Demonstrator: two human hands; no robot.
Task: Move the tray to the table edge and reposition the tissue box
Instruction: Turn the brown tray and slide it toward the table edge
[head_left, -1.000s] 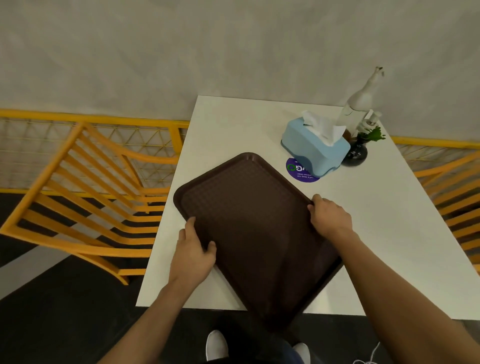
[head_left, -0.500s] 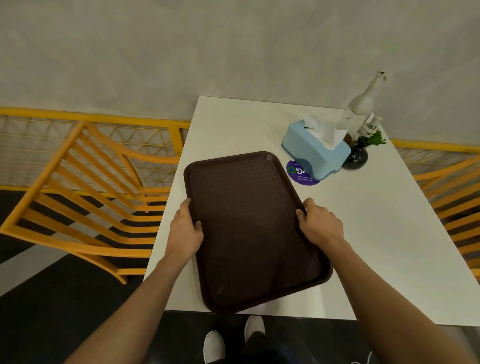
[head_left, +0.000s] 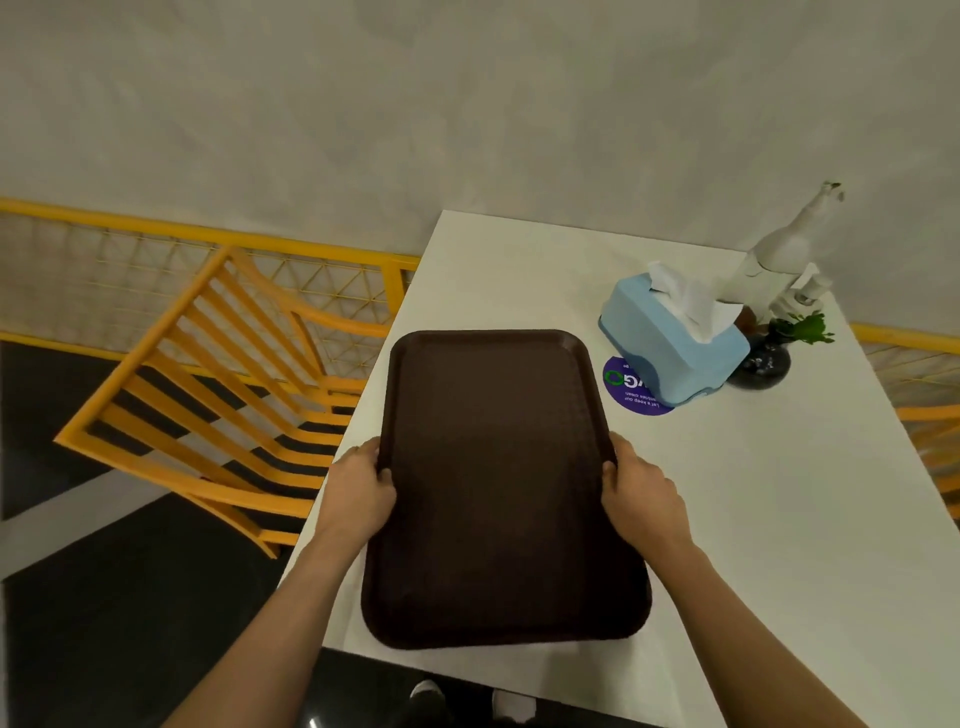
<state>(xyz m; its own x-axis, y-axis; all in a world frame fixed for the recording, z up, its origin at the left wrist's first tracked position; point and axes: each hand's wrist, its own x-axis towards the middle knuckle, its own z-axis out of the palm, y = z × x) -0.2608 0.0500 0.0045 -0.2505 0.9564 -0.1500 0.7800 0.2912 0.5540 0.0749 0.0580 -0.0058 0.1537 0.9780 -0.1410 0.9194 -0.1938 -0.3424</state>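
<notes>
Hands gripping tray sides, thumbs seemingly over rim.

Single head-worn wide-angle view, looking forward and steeply down, close over the table, wall beyond

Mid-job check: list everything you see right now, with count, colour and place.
tray: 1, dark brown, near left part of table, gripped on both long sides
tissue box: 1, light blue, white tissue sticking up, far right of tray
sticker: 1, purple, round, partly under tissue box
bottle: 1, whitish, behind tissue box
vase: 1, dark, green sprig, right of tissue box
table: 1, white
chairs: 2, orange, left and right of table
left hand: on tray's left rim
right hand: on tray's right rim
</notes>
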